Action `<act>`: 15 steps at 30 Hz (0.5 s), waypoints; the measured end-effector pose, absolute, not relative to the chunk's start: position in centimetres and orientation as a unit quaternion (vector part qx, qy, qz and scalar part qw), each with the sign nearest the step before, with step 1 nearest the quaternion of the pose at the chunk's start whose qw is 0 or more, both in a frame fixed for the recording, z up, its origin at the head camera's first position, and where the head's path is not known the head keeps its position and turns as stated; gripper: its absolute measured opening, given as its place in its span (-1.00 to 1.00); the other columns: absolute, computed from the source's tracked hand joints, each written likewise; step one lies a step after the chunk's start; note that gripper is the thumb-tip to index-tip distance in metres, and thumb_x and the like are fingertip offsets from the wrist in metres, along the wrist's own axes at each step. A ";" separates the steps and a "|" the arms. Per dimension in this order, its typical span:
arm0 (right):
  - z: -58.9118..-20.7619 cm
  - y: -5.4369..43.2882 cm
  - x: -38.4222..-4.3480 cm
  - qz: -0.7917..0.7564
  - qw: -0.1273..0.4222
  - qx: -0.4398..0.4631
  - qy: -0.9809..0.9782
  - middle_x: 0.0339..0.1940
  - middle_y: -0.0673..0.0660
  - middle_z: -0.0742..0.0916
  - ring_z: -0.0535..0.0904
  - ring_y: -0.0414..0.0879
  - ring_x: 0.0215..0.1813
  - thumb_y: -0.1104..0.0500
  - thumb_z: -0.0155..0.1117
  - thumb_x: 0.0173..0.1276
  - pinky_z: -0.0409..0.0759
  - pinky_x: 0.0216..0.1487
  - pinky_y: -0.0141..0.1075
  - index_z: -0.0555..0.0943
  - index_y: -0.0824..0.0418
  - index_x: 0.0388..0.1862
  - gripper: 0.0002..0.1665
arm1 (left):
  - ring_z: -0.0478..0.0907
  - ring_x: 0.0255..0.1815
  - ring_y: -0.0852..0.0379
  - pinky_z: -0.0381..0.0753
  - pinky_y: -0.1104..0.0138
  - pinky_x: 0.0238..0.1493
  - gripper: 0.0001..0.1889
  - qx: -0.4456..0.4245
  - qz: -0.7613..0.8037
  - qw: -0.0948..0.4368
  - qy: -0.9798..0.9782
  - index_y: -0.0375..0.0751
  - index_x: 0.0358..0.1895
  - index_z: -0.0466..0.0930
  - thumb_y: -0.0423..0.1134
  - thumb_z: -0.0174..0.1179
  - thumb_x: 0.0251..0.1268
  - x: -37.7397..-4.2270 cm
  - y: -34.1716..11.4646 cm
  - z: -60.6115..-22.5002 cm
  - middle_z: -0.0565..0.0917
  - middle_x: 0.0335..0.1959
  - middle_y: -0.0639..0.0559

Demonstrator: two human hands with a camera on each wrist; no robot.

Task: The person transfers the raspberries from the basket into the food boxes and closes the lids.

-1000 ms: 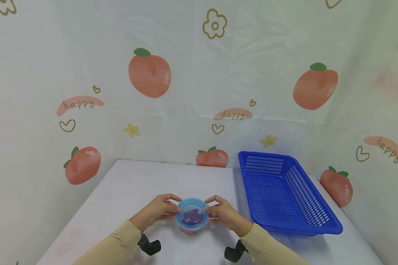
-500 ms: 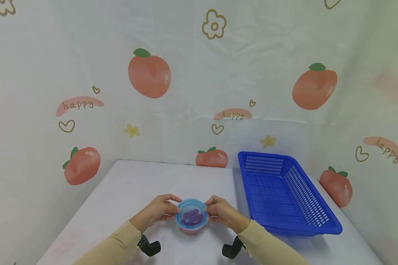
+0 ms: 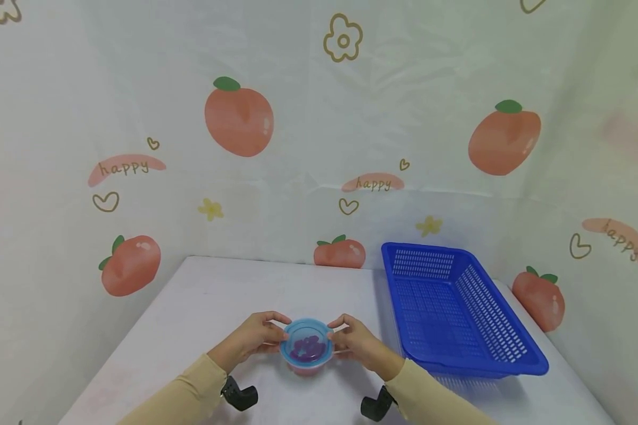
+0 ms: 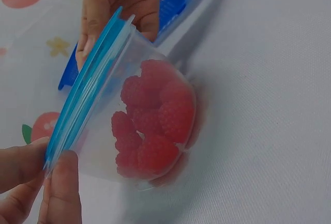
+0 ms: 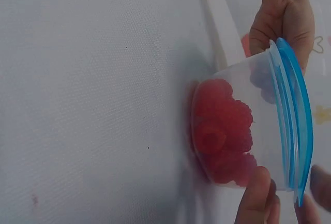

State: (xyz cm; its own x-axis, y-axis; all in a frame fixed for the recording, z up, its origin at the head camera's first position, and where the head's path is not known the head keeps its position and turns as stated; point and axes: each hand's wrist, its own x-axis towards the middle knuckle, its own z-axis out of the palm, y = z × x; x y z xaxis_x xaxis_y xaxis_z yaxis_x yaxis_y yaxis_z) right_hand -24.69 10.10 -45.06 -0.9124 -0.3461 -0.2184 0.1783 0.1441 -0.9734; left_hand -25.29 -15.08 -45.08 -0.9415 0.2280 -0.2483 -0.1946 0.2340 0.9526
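A round clear plastic food container with raspberries inside stands on the white table, in the middle front of the head view. Its blue lid lies over the rim; I cannot tell whether it is fully snapped down. My left hand pinches the edge of lid and rim from the left, some fingers above and some below. Opposite it, my right hand pinches the same edge from the right. In the right wrist view, right fingertips touch the container wall just under the rim.
To the right stands a blue perforated plastic basket. The white table ends at a backdrop sheet printed with fruit and flowers. Black wrist cameras sit below both wrists.
My right hand and wrist shift slightly, its index finger drawing in and then reaching out again along the lid's edge. The left hand and container stay in place.
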 end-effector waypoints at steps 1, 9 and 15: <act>-45.0 10.2 -24.6 -0.652 0.204 -0.062 0.728 -0.24 0.17 0.63 0.66 -0.14 -0.31 0.26 0.22 0.36 0.69 -0.15 -0.13 0.39 0.37 0.04 -0.65 | 0.62 -0.43 0.19 0.68 0.36 -0.38 -0.60 0.012 0.619 0.170 0.767 -0.34 0.06 0.52 -0.36 0.34 0.13 -25.3 -15.1 -45.1 0.69 -0.38 0.01; -44.8 11.0 -24.1 -0.666 0.245 -0.083 0.699 -0.29 0.11 0.57 0.63 -0.07 -0.27 0.36 0.33 0.22 0.68 -0.05 -0.02 0.27 0.37 0.30 -0.30 | 0.61 -0.44 0.18 0.69 0.35 -0.37 -0.60 0.012 0.617 0.167 0.769 -0.34 0.06 0.52 -0.36 0.35 0.13 -25.3 -15.0 -45.1 0.68 -0.39 0.00; -45.2 10.9 -23.9 -0.683 0.249 -0.079 0.682 -0.35 0.06 0.56 0.62 -0.14 -0.32 0.40 0.30 0.23 0.71 -0.11 -0.15 0.21 0.36 0.35 -0.26 | 0.62 -0.43 0.18 0.70 0.34 -0.36 -0.60 0.010 0.617 0.165 0.769 -0.34 0.06 0.52 -0.36 0.35 0.13 -25.1 -15.0 -45.0 0.68 -0.37 -0.02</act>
